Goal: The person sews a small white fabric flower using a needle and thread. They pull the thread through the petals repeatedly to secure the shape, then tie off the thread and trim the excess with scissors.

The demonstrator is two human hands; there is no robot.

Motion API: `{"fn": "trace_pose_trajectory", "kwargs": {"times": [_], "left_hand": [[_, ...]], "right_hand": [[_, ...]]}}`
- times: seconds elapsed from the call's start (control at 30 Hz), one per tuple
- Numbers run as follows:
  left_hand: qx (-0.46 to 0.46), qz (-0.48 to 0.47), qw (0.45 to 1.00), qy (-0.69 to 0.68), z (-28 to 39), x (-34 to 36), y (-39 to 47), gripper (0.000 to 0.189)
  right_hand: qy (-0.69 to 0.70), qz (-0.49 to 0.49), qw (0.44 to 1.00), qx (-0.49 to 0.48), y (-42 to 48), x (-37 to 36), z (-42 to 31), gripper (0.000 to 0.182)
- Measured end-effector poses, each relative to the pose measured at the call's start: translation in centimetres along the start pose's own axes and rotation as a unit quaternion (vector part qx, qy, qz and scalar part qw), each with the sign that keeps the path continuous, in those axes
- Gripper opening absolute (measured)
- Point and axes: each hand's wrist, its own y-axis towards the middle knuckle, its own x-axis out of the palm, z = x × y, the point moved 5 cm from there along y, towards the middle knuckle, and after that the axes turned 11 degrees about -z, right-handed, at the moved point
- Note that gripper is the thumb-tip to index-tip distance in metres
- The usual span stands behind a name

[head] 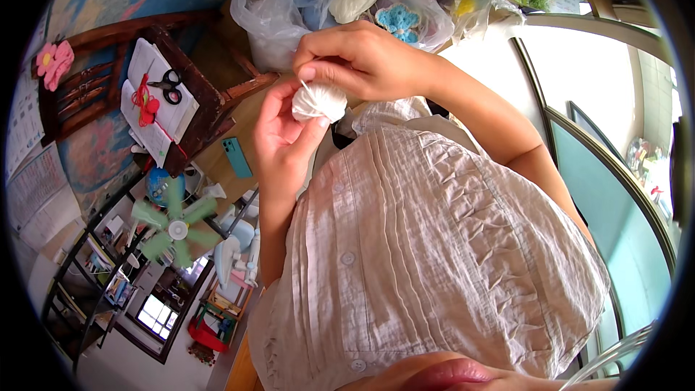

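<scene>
A small ball of white yarn (318, 103) is held in my left hand (285, 133), its thumb on the lower side and the fingers curled behind it. My right hand (358, 60) is bent over the top of the ball, thumb and forefinger pinched together. From the ball a short stretch of white strand (305, 86) runs up to that pinch. Beyond my hands stands a clear plastic bag (271, 16) with a larger white yarn ball (353, 1) and a blue crocheted flower (398, 21) showing in it.
To the left, a wooden chair (217, 100) holds an open notebook (163, 68) with black-handled scissors (169, 87) and red yarn (145, 102). A teal phone (237, 157) lies nearby. A green-bladed fan (177, 229) and a globe (163, 184) are lower left. A sliding window (602, 174) is at right.
</scene>
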Motion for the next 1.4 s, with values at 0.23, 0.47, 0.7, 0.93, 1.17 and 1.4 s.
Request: {"fn": "trace_pose_trajectory", "kwargs": {"times": [0.23, 0.47, 0.7, 0.93, 1.17, 1.4], "left_hand": [[0.105, 0.108, 0.984, -0.099, 1.5, -1.5, -0.3, 0.040], [0.076, 0.204, 0.974, 0.054, -0.9, -3.0, -0.3, 0.034], [0.030, 0.023, 0.998, 0.057, -0.8, 2.1, 0.8, 0.046], [0.124, 0.074, 0.989, -0.027, 1.3, 0.1, -0.4, 0.047], [0.066, 0.159, 0.984, 0.035, -0.4, -1.1, 0.7, 0.038], [0.001, 0.022, 0.999, 0.031, -0.8, 0.4, 1.5, 0.041]], "right_hand": [[0.015, -0.054, 0.994, 0.091, -4.0, 3.0, 3.9, 0.014], [-0.002, -0.039, 0.998, -0.046, -4.1, 1.9, -2.0, 0.014], [0.050, 0.011, 0.998, 0.029, -1.8, -0.9, 0.5, 0.021], [0.087, -0.092, 0.981, 0.149, -4.7, 3.1, 3.8, 0.017], [-0.012, -0.126, 0.991, 0.030, -5.0, 3.8, -0.8, 0.014], [-0.014, -0.058, 0.998, 0.020, -1.4, -1.7, -2.8, 0.015]]}}
